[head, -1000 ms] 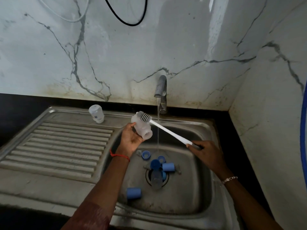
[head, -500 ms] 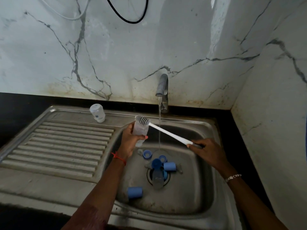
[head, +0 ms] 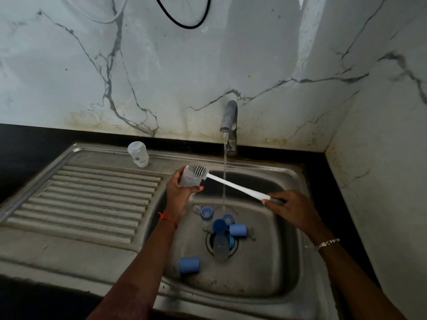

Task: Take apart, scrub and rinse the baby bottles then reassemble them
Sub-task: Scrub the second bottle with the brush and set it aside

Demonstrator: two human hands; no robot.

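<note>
My left hand (head: 179, 192) grips a clear baby bottle (head: 190, 177) upright over the sink's left edge, mouth up. My right hand (head: 291, 207) holds the white handle of a bottle brush (head: 233, 184); its grey bristle head (head: 197, 172) sits at the bottle's mouth. In the sink basin (head: 277, 262) lie blue caps (head: 238, 229) (head: 189, 265), blue rings (head: 206, 212) and another clear bottle (head: 220, 247) over the drain. A second clear bottle (head: 138, 154) stands upside down on the back of the drainboard.
Water runs from the tap (head: 228, 118) in a thin stream into the basin between my hands. The ribbed drainboard (head: 80, 204) lies to the left. Marble walls close in behind and on the right.
The bottle in my left hand has turned from tilted to upright and shifted left; the brush head has come from beside its base to its mouth. My right hand stays on the handle.
</note>
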